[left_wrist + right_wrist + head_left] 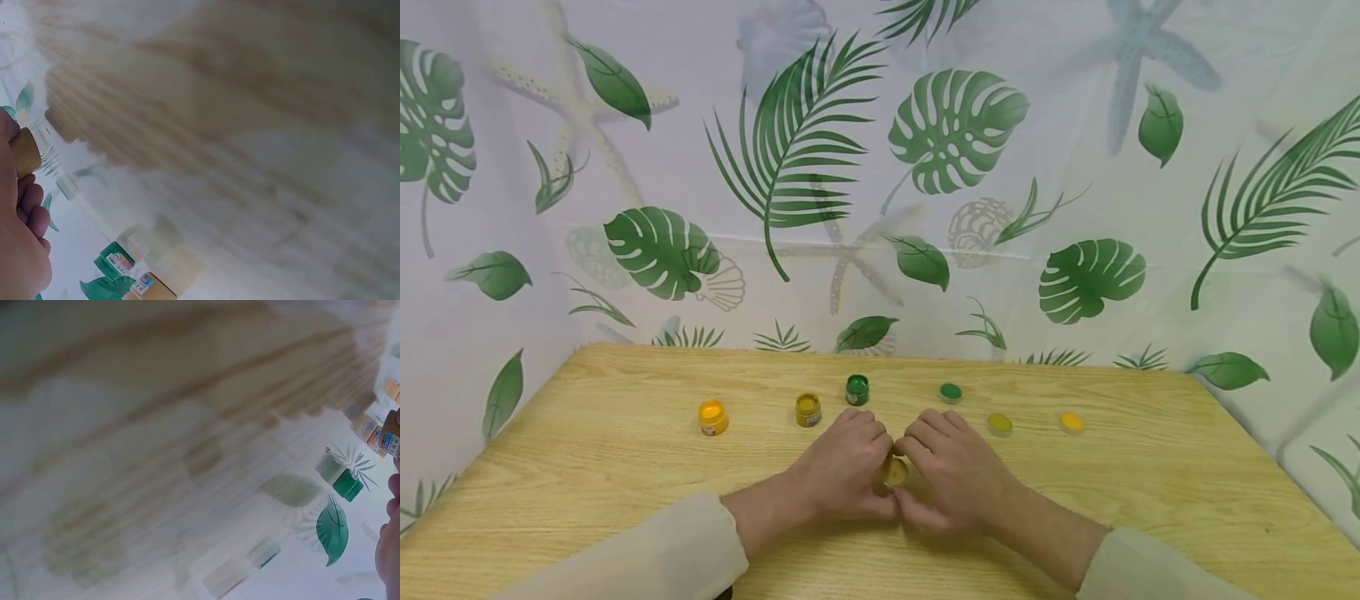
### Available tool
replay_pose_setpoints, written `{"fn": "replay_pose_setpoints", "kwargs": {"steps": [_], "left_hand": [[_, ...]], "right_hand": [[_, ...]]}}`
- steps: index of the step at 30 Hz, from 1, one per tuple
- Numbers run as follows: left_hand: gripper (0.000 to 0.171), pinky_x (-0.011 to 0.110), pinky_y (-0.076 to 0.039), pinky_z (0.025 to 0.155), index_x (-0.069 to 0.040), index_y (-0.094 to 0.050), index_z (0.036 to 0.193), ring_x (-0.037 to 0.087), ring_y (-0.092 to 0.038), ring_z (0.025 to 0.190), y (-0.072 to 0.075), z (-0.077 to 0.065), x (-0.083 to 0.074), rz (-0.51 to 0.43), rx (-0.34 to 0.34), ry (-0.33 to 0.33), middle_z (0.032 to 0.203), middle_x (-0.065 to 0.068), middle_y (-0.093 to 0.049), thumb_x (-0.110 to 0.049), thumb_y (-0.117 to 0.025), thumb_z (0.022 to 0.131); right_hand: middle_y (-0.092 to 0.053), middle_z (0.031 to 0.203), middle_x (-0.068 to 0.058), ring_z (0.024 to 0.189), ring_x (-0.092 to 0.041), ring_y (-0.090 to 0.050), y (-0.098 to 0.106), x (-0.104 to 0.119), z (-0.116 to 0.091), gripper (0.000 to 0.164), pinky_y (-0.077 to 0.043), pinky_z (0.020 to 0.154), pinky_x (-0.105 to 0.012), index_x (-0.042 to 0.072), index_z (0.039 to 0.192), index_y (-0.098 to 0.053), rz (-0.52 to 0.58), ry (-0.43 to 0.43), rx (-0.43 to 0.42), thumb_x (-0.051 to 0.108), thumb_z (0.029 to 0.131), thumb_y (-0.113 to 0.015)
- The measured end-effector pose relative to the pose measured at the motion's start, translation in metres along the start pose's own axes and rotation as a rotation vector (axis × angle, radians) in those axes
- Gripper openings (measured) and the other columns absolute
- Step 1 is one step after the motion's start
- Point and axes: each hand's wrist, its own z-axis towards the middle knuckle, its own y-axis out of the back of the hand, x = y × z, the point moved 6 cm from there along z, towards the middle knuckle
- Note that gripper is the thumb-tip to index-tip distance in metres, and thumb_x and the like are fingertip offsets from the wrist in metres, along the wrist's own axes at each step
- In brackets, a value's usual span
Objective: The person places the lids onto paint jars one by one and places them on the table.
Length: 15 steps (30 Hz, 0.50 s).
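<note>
In the head view my left hand and right hand meet above the front middle of the table. Between them they grip a small tan paint jar, fingers at its far side and thumbs at its near side. The left wrist view shows the tan jar against the left fingers. A printed label is visible on the jar in the right wrist view, above the right fingers. My hands cover much of the jar, and whether its lid is on cannot be told.
Beyond my hands stand three uncapped paint jars: orange-yellow, olive and green. To the right lie three round lids: green, olive and yellow. A leaf-patterned curtain hangs behind the wooden table.
</note>
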Motion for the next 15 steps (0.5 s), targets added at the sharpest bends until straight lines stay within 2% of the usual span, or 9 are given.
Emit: {"fn": "replay_pose_setpoints", "kwargs": {"steps": [5,15], "left_hand": [[0.037,0.028,-0.041,0.081,-0.017,-0.059,0.075,0.009,-0.040,0.069,-0.0012,0.0004,-0.0009,0.020,0.015,0.008,0.072,-0.009,-0.051,-0.053,-0.070,0.075],[0.041,0.027,-0.041,0.079,-0.017,-0.057,0.073,0.010,-0.041,0.069,0.0008,0.0003,-0.0029,0.037,0.002,-0.003,0.071,-0.009,-0.050,-0.056,-0.072,0.073]], "right_hand": [[-0.060,0.088,0.003,0.089,-0.018,-0.053,-0.0001,0.0013,0.0001,0.033,-0.043,0.082,-0.035,0.012,0.094,-0.066,-0.007,0.022,-0.007,0.041,0.080,-0.063],[-0.057,0.082,0.004,0.083,-0.016,-0.051,0.0003,0.0016,0.0009,0.028,-0.044,0.080,-0.033,0.013,0.085,-0.063,-0.003,0.015,-0.029,0.040,0.079,-0.067]]}}
